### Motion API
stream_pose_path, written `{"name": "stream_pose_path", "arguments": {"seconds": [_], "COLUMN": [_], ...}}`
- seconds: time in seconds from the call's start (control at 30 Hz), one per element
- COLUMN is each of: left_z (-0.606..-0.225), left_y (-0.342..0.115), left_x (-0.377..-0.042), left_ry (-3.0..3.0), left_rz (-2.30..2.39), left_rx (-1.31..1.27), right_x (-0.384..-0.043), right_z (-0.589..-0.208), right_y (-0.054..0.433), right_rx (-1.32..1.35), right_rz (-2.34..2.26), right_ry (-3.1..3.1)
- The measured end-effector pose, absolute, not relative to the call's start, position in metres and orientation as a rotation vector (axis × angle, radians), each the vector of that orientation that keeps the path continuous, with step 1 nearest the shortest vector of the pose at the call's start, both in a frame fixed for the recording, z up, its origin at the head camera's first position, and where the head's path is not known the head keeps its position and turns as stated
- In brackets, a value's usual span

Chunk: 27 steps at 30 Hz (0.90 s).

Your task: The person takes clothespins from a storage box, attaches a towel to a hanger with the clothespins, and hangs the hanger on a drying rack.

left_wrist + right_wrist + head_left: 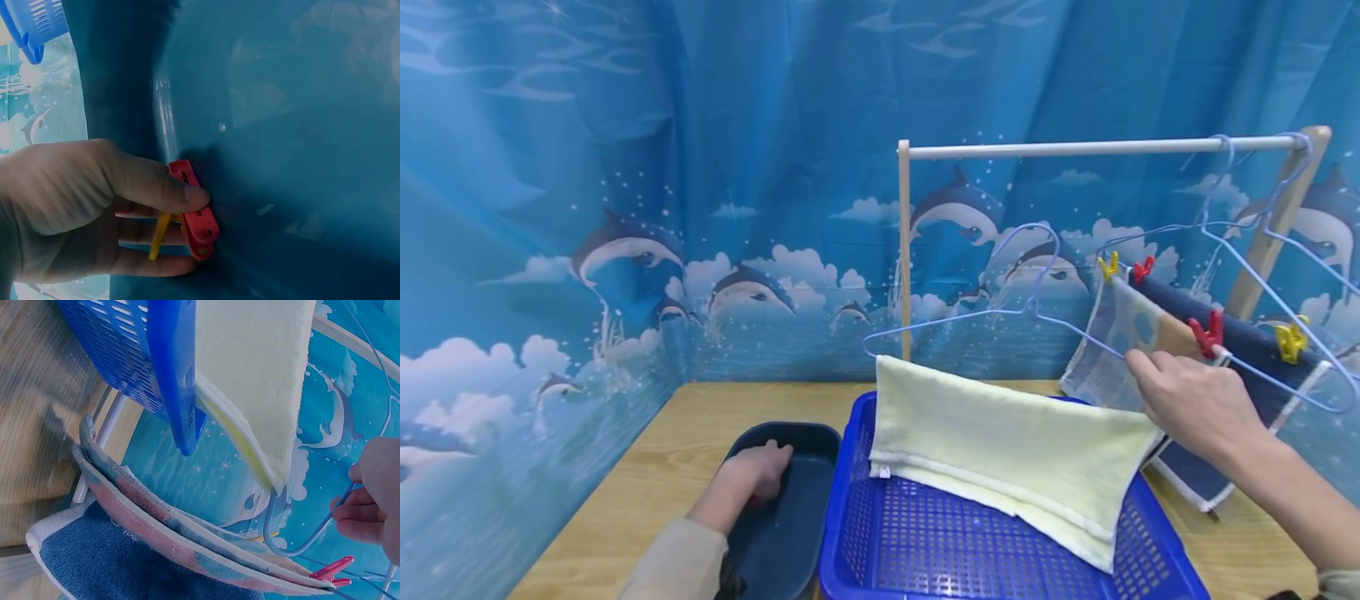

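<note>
My left hand point(758, 471) reaches into a dark teal basin point(790, 533). Its thumb and fingers pinch a red clothespin point(199, 224), and a yellow clothespin point(160, 236) shows among those fingers in the left wrist view. On the other side, my right hand point(1198, 400) grips the right arm of a blue wire hanger point(997, 312). A pale yellow towel point(1000, 437) hangs folded over that hanger, above a blue plastic basket point(838, 508). No clothespin shows on this towel.
Behind stands a rack with a white rail point(1060, 150) and wooden posts. At its right, hangers carry a patterned towel point(1112, 333) and a navy towel point(1195, 475), held by red clothespins point(1207, 333) and yellow clothespins point(1292, 340). A dolphin-print curtain point(775, 125) surrounds the wooden table point(625, 492).
</note>
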<state>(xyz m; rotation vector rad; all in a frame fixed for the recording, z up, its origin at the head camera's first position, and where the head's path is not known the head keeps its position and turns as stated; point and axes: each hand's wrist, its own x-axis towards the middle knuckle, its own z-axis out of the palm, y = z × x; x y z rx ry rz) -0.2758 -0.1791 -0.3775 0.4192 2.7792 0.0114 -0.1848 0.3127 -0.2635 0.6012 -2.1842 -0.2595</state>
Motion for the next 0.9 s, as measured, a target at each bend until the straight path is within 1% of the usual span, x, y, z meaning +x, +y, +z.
{"name": "stream_pose_path", "arguments": {"seconds": [0.37, 0.9], "left_z": [-0.3808, -0.3817], "left_y": [-0.1822, -0.1827], "left_x": [-0.2799, -0.2805], "left_ry": [2.857, 2.913], "left_rz": [-0.016, 0.039], "left_rx": [0.612, 0.686], "right_x": [-0.1852, -0.1849], "right_z": [-0.2636, -0.2639], "right_y": [0.3129, 0.3127], "right_rx": [0.597, 0.593], "right_rz": [-0.255, -0.261], "right_ry": [-2.208, -2.218]}}
